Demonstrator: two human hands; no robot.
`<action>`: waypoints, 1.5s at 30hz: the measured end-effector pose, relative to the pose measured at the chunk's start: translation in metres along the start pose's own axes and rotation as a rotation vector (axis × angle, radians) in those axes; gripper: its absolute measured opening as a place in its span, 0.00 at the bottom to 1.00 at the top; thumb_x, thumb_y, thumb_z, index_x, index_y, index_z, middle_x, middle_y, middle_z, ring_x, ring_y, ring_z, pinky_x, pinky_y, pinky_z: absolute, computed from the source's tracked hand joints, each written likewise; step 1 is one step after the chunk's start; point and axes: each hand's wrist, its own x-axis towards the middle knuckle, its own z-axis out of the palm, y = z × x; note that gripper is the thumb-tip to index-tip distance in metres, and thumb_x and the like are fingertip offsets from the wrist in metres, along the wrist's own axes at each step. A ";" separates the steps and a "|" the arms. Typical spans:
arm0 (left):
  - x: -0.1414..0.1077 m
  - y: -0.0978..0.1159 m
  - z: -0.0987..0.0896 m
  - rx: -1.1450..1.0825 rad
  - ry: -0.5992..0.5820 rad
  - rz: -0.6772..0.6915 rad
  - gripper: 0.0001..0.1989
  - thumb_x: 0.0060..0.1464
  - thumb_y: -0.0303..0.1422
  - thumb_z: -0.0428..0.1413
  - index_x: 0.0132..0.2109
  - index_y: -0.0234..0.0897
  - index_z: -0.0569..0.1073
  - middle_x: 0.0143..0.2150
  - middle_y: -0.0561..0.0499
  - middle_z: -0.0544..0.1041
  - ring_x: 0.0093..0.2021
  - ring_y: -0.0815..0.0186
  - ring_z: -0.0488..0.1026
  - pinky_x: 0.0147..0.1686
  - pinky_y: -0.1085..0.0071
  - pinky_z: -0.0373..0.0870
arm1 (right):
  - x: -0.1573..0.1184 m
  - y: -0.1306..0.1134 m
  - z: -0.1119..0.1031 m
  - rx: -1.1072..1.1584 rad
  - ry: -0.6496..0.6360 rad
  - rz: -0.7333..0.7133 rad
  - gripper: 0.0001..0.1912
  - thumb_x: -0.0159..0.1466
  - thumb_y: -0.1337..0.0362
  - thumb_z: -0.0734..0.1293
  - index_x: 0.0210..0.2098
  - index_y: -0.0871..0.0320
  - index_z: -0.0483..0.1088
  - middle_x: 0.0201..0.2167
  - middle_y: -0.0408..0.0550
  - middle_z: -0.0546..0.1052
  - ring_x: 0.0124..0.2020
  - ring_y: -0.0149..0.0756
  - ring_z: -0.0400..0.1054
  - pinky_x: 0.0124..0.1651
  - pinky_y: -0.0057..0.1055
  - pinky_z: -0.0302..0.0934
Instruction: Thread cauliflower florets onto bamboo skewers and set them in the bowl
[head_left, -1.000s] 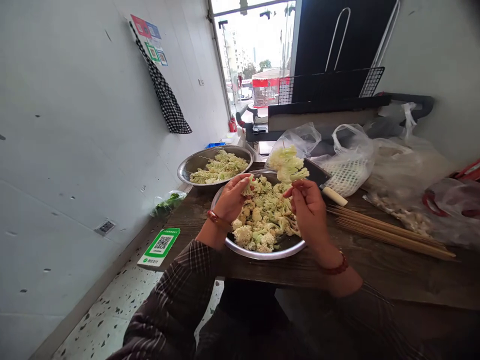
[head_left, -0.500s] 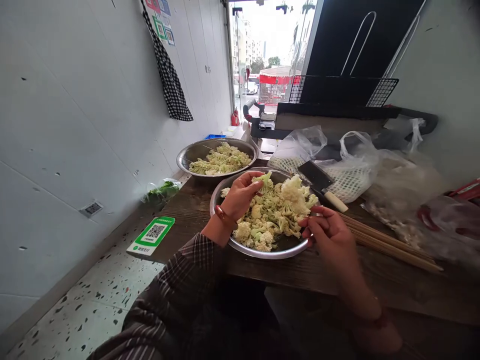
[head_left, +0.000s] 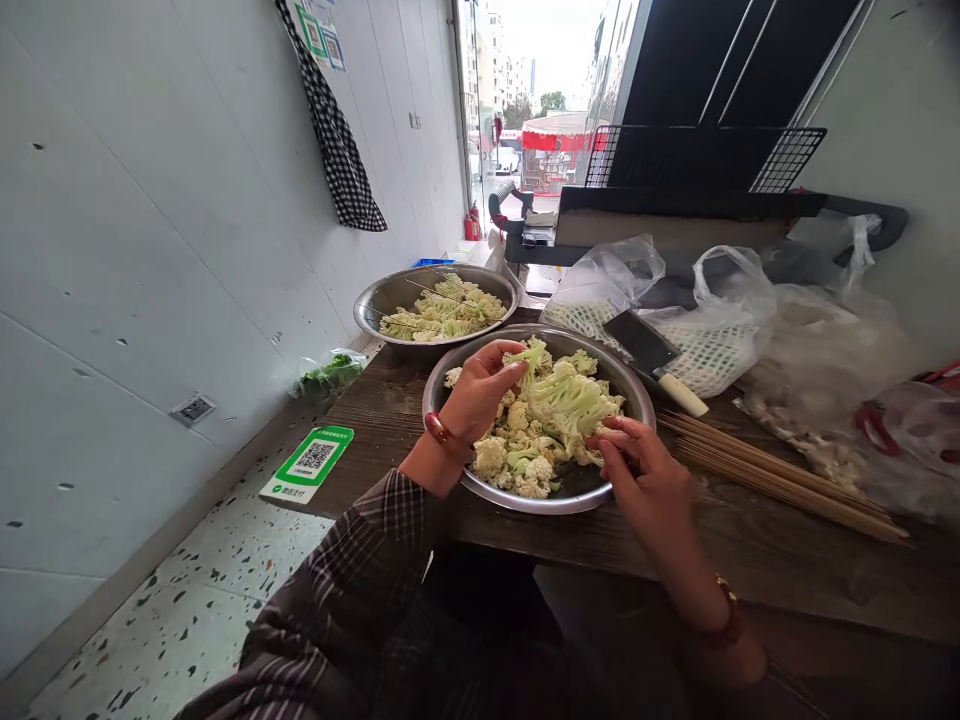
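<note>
My left hand [head_left: 480, 395] is closed in a pinch on a pale green cauliflower floret [head_left: 534, 358], above the near metal bowl [head_left: 641, 385]. My right hand [head_left: 641, 460] is closed at the right edge of a larger cauliflower cluster [head_left: 574, 400], its fingertips against it. That cluster shows its pale stems and hangs over the bowl, close to the floret in my left hand. Whether a skewer runs through it is hidden. Loose cauliflower pieces [head_left: 525, 470] fill much of the bowl beneath both hands.
Behind stands a second metal bowl [head_left: 367, 300] with cauliflower and thin skewers. Bamboo skewers [head_left: 780, 475] lie at the right, near a cleaver [head_left: 645, 345] with a pale handle. Plastic bags [head_left: 720, 330] crowd the back right. A green QR-code card [head_left: 309, 465] lies at the left edge.
The cauliflower cluster at my right hand has turned, showing its stems, and moved left toward my left hand. My right hand moved with it. The left hand keeps its pinch.
</note>
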 end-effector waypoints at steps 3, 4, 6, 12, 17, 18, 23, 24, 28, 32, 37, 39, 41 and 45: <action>0.000 -0.001 -0.001 0.020 -0.001 0.019 0.15 0.41 0.36 0.68 0.38 0.36 0.77 0.34 0.53 0.72 0.30 0.73 0.64 0.30 0.75 0.67 | 0.000 0.001 0.000 0.001 -0.006 -0.004 0.12 0.66 0.55 0.67 0.48 0.52 0.72 0.42 0.49 0.84 0.38 0.43 0.80 0.40 0.39 0.74; 0.000 -0.002 -0.001 0.032 0.002 0.029 0.15 0.42 0.36 0.68 0.38 0.36 0.77 0.33 0.53 0.71 0.30 0.73 0.64 0.29 0.75 0.67 | 0.000 0.002 0.000 0.004 -0.011 -0.003 0.13 0.67 0.55 0.67 0.48 0.52 0.72 0.43 0.49 0.83 0.39 0.42 0.80 0.40 0.38 0.74; 0.000 -0.003 -0.002 0.064 0.013 0.050 0.14 0.44 0.36 0.67 0.38 0.36 0.77 0.31 0.54 0.70 0.29 0.73 0.63 0.28 0.75 0.67 | -0.001 0.002 0.000 0.013 -0.007 -0.004 0.12 0.67 0.56 0.67 0.48 0.52 0.72 0.44 0.49 0.83 0.40 0.42 0.80 0.42 0.38 0.74; 0.000 -0.002 -0.003 0.106 0.042 0.081 0.13 0.45 0.37 0.66 0.38 0.36 0.76 0.29 0.55 0.68 0.27 0.73 0.62 0.27 0.75 0.69 | -0.001 0.002 0.003 0.030 0.031 -0.040 0.11 0.67 0.57 0.67 0.47 0.52 0.73 0.44 0.49 0.83 0.40 0.42 0.81 0.44 0.39 0.74; 0.000 -0.003 -0.003 0.156 0.061 0.117 0.14 0.44 0.37 0.67 0.36 0.37 0.75 0.29 0.55 0.69 0.27 0.73 0.63 0.27 0.75 0.67 | -0.002 0.003 0.004 0.037 0.044 -0.055 0.10 0.67 0.59 0.66 0.47 0.52 0.73 0.43 0.48 0.83 0.40 0.42 0.81 0.45 0.39 0.75; 0.001 -0.003 -0.004 0.163 0.060 0.119 0.13 0.44 0.37 0.67 0.36 0.37 0.75 0.29 0.55 0.69 0.27 0.73 0.63 0.26 0.75 0.67 | -0.002 0.003 0.004 0.034 0.041 -0.054 0.10 0.67 0.59 0.66 0.47 0.51 0.73 0.43 0.48 0.83 0.40 0.42 0.81 0.45 0.39 0.75; 0.000 -0.005 -0.005 0.192 0.063 0.130 0.13 0.44 0.37 0.67 0.36 0.37 0.76 0.30 0.53 0.71 0.27 0.72 0.63 0.26 0.75 0.64 | -0.003 0.002 0.004 0.022 0.029 -0.055 0.09 0.68 0.59 0.66 0.47 0.51 0.73 0.45 0.48 0.82 0.41 0.41 0.80 0.45 0.38 0.74; 0.000 -0.005 -0.005 0.198 0.067 0.136 0.13 0.44 0.37 0.67 0.36 0.37 0.76 0.31 0.53 0.72 0.28 0.72 0.63 0.26 0.75 0.64 | -0.003 0.001 0.004 0.020 0.027 -0.055 0.09 0.68 0.58 0.66 0.46 0.51 0.73 0.45 0.48 0.82 0.41 0.41 0.80 0.45 0.39 0.74; 0.000 -0.006 -0.005 0.218 0.076 0.152 0.11 0.45 0.36 0.66 0.36 0.37 0.77 0.34 0.52 0.73 0.29 0.72 0.64 0.25 0.75 0.62 | -0.003 0.002 0.004 0.015 0.025 -0.056 0.09 0.68 0.58 0.66 0.46 0.51 0.73 0.45 0.48 0.83 0.41 0.41 0.80 0.46 0.39 0.74; 0.001 -0.007 -0.006 0.211 0.072 0.145 0.11 0.46 0.36 0.66 0.36 0.37 0.76 0.33 0.52 0.73 0.28 0.71 0.63 0.26 0.75 0.61 | -0.004 0.003 0.003 0.010 0.034 -0.057 0.10 0.68 0.58 0.67 0.47 0.51 0.73 0.44 0.48 0.83 0.41 0.40 0.80 0.46 0.38 0.73; 0.002 -0.008 -0.008 0.245 0.076 0.173 0.10 0.46 0.35 0.66 0.36 0.37 0.77 0.37 0.50 0.75 0.32 0.70 0.66 0.30 0.73 0.63 | -0.002 0.002 0.003 0.008 0.014 -0.046 0.09 0.67 0.57 0.67 0.46 0.50 0.74 0.44 0.47 0.83 0.40 0.41 0.80 0.43 0.37 0.73; 0.002 -0.007 -0.009 0.278 0.084 0.202 0.09 0.46 0.33 0.66 0.36 0.37 0.78 0.39 0.49 0.76 0.34 0.69 0.67 0.32 0.73 0.64 | -0.001 0.001 0.003 0.010 0.010 -0.039 0.09 0.67 0.56 0.67 0.45 0.50 0.74 0.43 0.47 0.83 0.40 0.41 0.80 0.43 0.38 0.73; 0.002 -0.006 -0.008 0.322 0.099 0.237 0.08 0.45 0.32 0.65 0.35 0.37 0.78 0.40 0.49 0.76 0.34 0.69 0.67 0.33 0.73 0.64 | -0.001 0.001 0.004 0.018 0.014 -0.032 0.09 0.67 0.56 0.67 0.45 0.50 0.74 0.42 0.47 0.83 0.40 0.41 0.80 0.43 0.38 0.73; 0.003 -0.005 -0.008 0.361 0.116 0.275 0.06 0.46 0.31 0.65 0.34 0.37 0.78 0.40 0.49 0.77 0.35 0.68 0.68 0.33 0.73 0.63 | -0.002 0.002 0.004 0.050 0.014 -0.034 0.09 0.67 0.57 0.67 0.45 0.50 0.74 0.42 0.47 0.83 0.40 0.40 0.80 0.43 0.37 0.74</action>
